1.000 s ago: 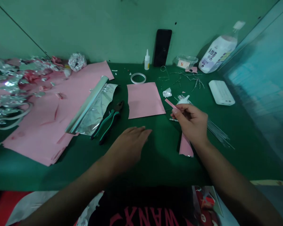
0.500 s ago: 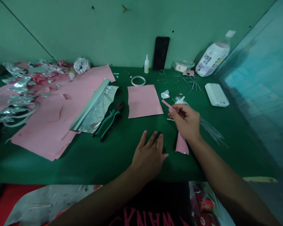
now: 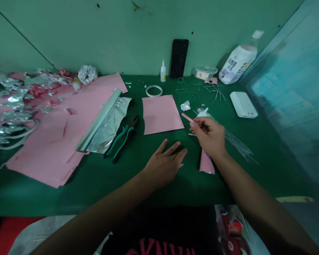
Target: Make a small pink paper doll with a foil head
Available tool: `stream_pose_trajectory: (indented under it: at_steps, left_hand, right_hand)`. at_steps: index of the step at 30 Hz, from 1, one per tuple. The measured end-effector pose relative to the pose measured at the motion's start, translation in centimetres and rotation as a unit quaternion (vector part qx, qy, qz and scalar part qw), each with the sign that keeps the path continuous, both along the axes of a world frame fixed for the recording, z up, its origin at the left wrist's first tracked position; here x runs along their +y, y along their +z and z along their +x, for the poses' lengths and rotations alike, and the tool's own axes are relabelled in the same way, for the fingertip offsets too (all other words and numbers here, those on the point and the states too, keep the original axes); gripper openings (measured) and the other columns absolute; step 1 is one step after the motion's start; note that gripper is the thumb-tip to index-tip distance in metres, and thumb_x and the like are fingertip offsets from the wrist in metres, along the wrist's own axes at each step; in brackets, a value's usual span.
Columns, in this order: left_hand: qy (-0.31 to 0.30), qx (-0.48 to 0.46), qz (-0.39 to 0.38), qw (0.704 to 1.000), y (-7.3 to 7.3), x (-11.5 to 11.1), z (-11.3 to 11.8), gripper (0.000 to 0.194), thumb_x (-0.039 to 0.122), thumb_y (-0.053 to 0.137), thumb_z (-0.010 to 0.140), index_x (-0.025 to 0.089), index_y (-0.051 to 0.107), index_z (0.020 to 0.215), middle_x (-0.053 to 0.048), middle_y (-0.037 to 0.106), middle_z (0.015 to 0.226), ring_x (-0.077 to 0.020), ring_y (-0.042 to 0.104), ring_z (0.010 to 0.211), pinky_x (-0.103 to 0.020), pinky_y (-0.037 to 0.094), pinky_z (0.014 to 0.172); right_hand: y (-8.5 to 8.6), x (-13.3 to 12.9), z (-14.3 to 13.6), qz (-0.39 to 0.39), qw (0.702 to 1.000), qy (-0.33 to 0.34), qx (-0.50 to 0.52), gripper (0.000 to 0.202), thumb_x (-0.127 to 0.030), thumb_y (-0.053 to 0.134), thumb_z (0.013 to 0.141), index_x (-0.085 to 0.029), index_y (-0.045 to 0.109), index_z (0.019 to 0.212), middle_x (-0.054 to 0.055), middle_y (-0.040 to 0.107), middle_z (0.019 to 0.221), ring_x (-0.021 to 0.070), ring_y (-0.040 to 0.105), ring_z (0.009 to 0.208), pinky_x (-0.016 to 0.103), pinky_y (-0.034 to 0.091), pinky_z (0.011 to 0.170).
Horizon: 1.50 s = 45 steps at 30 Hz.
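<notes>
Between its thumb and fingers, my right hand (image 3: 208, 134) pinches a narrow pink paper strip (image 3: 187, 117) that points up and left. My left hand (image 3: 164, 163) is over the green table with its fingers spread and holds nothing. A square pink sheet (image 3: 162, 114) lies just beyond my left hand. Under my right wrist is a rolled pink paper piece (image 3: 206, 163), partly hidden. A bundle of thin wires (image 3: 238, 146) runs out from behind my right hand, and a white nozzle (image 3: 202, 112) shows above my fingers.
Pliers (image 3: 122, 138) and a foil roll (image 3: 98, 122) lie at left, beside large pink sheets (image 3: 50, 152) and foil pieces (image 3: 16, 99). A tape ring (image 3: 154, 91), glue bottle (image 3: 163, 72), phone (image 3: 179, 58), plastic tub (image 3: 205, 72), drink bottle (image 3: 238, 64) and white box (image 3: 244, 105) are farther back.
My left hand has shifted slightly left and up, its fingers spread wider. My right hand still pinches the strip. The camera view has moved a little.
</notes>
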<state>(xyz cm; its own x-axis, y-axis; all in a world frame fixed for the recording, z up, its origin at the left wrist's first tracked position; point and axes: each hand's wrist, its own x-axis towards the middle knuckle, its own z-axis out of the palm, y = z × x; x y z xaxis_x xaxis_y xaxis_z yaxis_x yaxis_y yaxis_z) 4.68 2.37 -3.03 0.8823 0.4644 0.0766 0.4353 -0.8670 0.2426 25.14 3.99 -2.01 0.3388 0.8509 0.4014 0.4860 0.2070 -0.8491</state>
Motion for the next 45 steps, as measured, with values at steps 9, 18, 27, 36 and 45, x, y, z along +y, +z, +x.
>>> stream_pose_trajectory:
  at_steps: [9,18,27,36,45]
  left_hand:
    - [-0.069,0.066,0.014,0.995,1.8,3.2,-6.0,0.042,0.031,0.040,0.102,0.021,0.050,0.141,-0.006,0.058,0.142,-0.0211,0.030,0.147,-0.049,0.005,0.124]
    - [-0.149,0.037,-0.013,0.988,1.2,4.5,-2.2,0.044,0.027,0.040,0.102,0.022,0.043,0.145,-0.004,0.054,0.146,-0.0193,0.026,0.149,-0.049,0.005,0.124]
    - [-0.181,0.038,0.020,0.983,1.4,5.5,-3.0,0.044,0.028,0.045,0.100,0.024,0.047,0.143,-0.006,0.055,0.145,-0.0175,0.025,0.149,-0.044,0.008,0.125]
    - [-0.154,0.068,0.004,0.986,1.4,6.9,-6.0,0.039,0.026,0.040,0.102,0.027,0.050,0.139,-0.003,0.059,0.141,-0.0175,0.034,0.146,-0.045,0.004,0.125]
    - [-0.207,0.026,-0.010,0.978,1.1,5.7,0.1,0.042,0.026,0.043,0.100,0.021,0.047,0.142,-0.004,0.056,0.145,-0.0169,0.019,0.151,-0.044,0.004,0.125]
  right_hand:
    - [0.2,0.3,0.3,-0.002,1.000,-0.012,0.001,0.016,-0.032,0.068,0.084,-0.018,0.070,0.092,0.003,0.068,0.076,0.0154,0.065,0.068,0.031,0.053,0.061]
    - [-0.1,0.3,0.6,-0.019,1.000,-0.022,-0.006,0.016,-0.033,0.068,0.084,-0.019,0.070,0.092,0.002,0.068,0.076,0.0160,0.065,0.068,0.031,0.053,0.061]
    - [0.3,0.3,0.6,-0.003,1.000,-0.019,-0.014,0.015,-0.033,0.067,0.085,-0.020,0.070,0.091,0.001,0.067,0.075,0.0150,0.064,0.067,0.029,0.051,0.060]
    - [0.2,0.4,1.2,-0.007,1.000,-0.027,0.001,0.014,-0.031,0.066,0.085,-0.019,0.069,0.091,0.002,0.067,0.074,0.0142,0.061,0.066,0.029,0.050,0.060]
    - [0.6,0.4,1.0,0.005,1.000,-0.028,-0.003,0.011,-0.029,0.066,0.086,-0.019,0.069,0.089,0.001,0.067,0.073,0.0135,0.060,0.065,0.029,0.048,0.059]
